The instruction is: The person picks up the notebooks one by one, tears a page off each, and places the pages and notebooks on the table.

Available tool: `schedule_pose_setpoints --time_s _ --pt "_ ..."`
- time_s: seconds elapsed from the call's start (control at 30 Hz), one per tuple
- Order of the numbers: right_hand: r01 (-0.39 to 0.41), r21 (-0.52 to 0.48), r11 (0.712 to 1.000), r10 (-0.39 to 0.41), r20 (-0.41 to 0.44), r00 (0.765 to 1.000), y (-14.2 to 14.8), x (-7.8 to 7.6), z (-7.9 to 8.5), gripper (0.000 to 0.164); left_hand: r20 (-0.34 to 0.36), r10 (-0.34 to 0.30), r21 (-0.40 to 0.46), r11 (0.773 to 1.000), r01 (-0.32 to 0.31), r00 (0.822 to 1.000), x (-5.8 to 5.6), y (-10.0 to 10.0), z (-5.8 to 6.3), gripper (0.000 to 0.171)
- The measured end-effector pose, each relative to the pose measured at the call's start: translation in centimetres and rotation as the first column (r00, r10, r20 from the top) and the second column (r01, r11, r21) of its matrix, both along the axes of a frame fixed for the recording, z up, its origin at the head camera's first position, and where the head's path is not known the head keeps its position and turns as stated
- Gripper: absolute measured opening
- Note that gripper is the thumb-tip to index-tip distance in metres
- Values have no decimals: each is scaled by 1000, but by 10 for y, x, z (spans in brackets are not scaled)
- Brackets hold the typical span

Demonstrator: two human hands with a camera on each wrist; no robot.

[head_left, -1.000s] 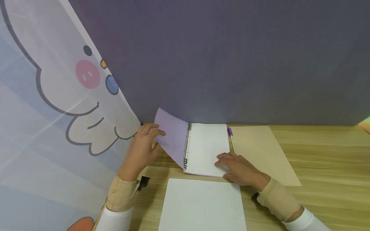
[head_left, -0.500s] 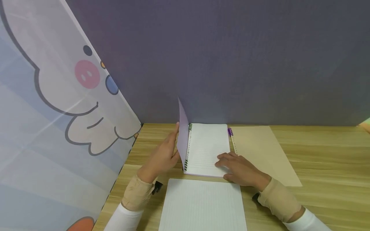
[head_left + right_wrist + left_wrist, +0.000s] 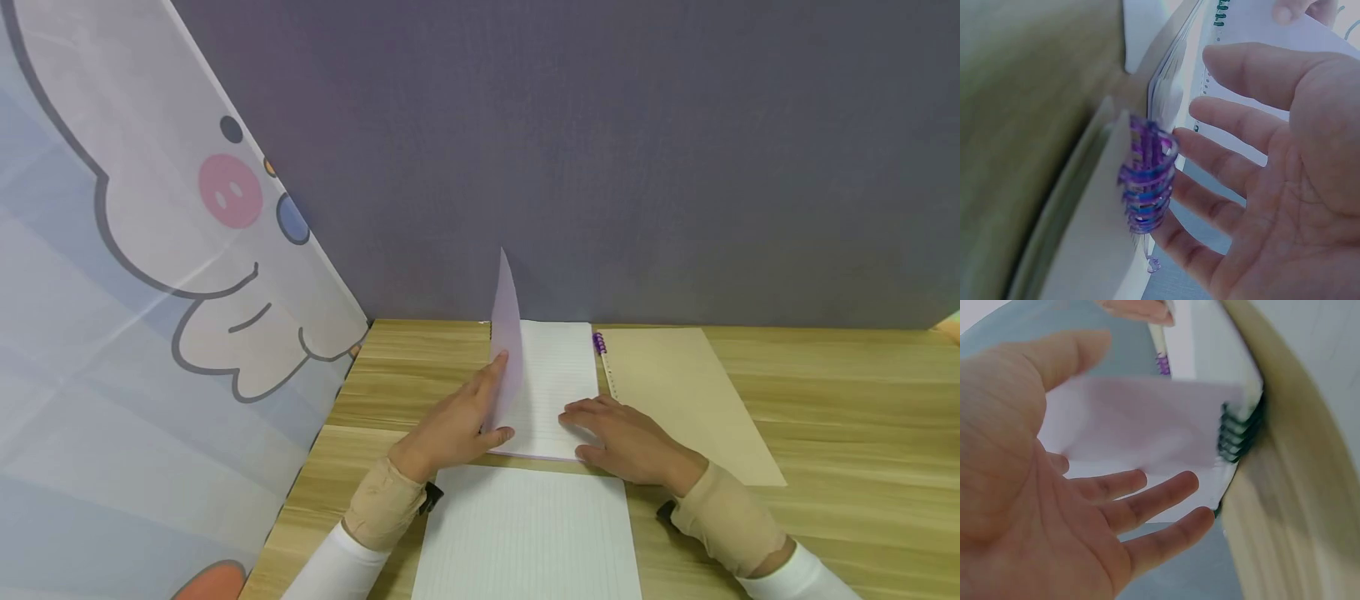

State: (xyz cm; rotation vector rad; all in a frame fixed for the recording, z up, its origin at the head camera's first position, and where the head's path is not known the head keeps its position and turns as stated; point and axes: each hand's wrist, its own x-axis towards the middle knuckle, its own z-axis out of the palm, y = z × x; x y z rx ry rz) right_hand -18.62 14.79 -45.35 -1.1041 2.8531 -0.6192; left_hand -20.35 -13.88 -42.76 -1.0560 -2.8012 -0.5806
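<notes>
A spiral notebook with lined white pages (image 3: 555,375) lies spread on the table, its light purple cover (image 3: 506,308) standing up and leaning right over the page. My left hand (image 3: 453,423) is against the left side of this cover, its fingers extended. In the left wrist view those fingers are spread near the cover, beside the dark green coil (image 3: 1240,434). My right hand (image 3: 633,440) rests on the right edge of the page with loosely extended fingers. Just beyond it, a purple coil (image 3: 1147,178) shows in the right wrist view.
To the right, a beige sheet or cover (image 3: 686,400) with the purple coil at its upper left lies partly under the right forearm. A lined white sheet or pad (image 3: 525,533) is at the table's front. A grey panel (image 3: 600,167) rises behind, and a printed cartoon sheet (image 3: 150,333) borders the left.
The purple cover has swung up from the left, past upright, and now leans right. My left hand has moved right along with it. The right hand has stayed on the page.
</notes>
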Motion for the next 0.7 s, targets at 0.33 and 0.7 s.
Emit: schedule_pose_setpoints --time_s 0.33,0.7 --pt "3 5 1000 -2 -45 999 -1 -1 1 38 -42 -9 -191 982 1 999 4 7 -14 67" --pt "-6 -47 999 5 -27 1000 3 1 0 54 -39 -20 -263 965 9 999 7 7 -19 59"
